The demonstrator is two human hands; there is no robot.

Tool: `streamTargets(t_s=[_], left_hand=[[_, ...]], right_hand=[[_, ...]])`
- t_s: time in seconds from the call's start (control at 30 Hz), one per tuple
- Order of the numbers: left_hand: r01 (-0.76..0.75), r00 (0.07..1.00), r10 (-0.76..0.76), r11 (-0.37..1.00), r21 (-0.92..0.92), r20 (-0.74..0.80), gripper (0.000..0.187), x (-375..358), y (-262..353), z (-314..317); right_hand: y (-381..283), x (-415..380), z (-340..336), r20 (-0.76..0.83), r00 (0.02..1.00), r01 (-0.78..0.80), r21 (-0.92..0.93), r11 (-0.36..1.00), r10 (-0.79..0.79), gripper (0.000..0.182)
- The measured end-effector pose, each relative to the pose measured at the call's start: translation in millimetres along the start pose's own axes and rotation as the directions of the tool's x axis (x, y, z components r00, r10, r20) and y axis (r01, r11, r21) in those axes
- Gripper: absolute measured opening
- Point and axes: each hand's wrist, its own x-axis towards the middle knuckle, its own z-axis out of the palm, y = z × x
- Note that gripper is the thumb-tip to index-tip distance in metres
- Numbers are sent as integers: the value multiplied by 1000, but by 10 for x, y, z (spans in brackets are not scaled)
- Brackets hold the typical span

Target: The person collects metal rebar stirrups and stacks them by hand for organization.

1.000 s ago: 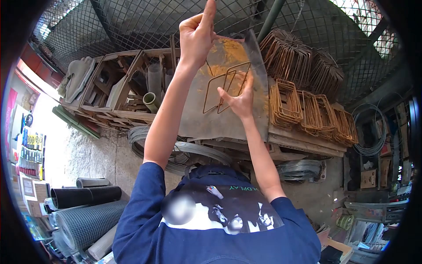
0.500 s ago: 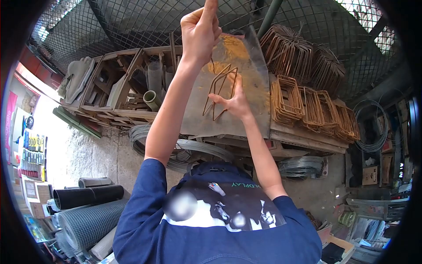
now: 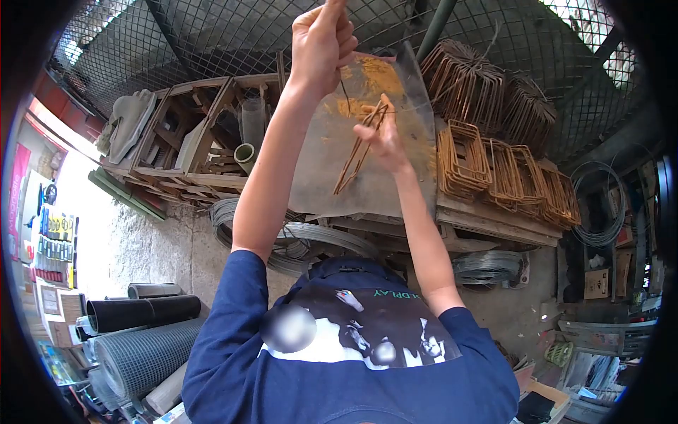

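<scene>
My left hand (image 3: 321,53) is raised at the top centre, its fingers curled closed. A thin dark rod (image 3: 345,97) sticks out below it; what the fist grips is mostly hidden. Lower and to the right, my right hand (image 3: 385,138) has its thumb and fingers around a rusty bent-wire frame (image 3: 353,164). That frame is seen nearly edge-on, slanting down to the left over a grey metal sheet (image 3: 311,191) with yellow-orange patches.
Stacks of rusty rectangular wire frames (image 3: 462,159) lie right of the sheet, with bundled ones (image 3: 466,78) behind. Wooden racks (image 3: 169,134) stand at the left. Wire coils (image 3: 318,237) sit below the bench edge. Mesh rolls (image 3: 148,353) lie at lower left; wire fencing (image 3: 233,35) runs behind.
The bent-wire frame has turned from a wide, open view to a narrow one. My right hand has shifted slightly up, its thumb closer to its fingers. My left hand has moved slightly.
</scene>
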Motion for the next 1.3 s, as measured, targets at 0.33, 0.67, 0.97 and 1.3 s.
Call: streamTargets(t_s=[0.33,0.67,0.97,1.3], left_hand=[[-59,997,61,997,47,-44,49,98,68,-84],[-48,996,49,999,21,-72,50,54,168,-69],[-39,999,41,994,97,-21,49,29,120,57],[-81,997,81,993,89,4,50,-74,258,141]], right_hand=[[-220,0,-214,-185,968,182,38,983,-172,68],[-859,-540,-1284,-447,891,-279,-681,677,-83,61],[-284,-405,-669,73,990,-60,-540,839,118,86],[89,-75,-208,141,982,-109,-145,983,129,111]])
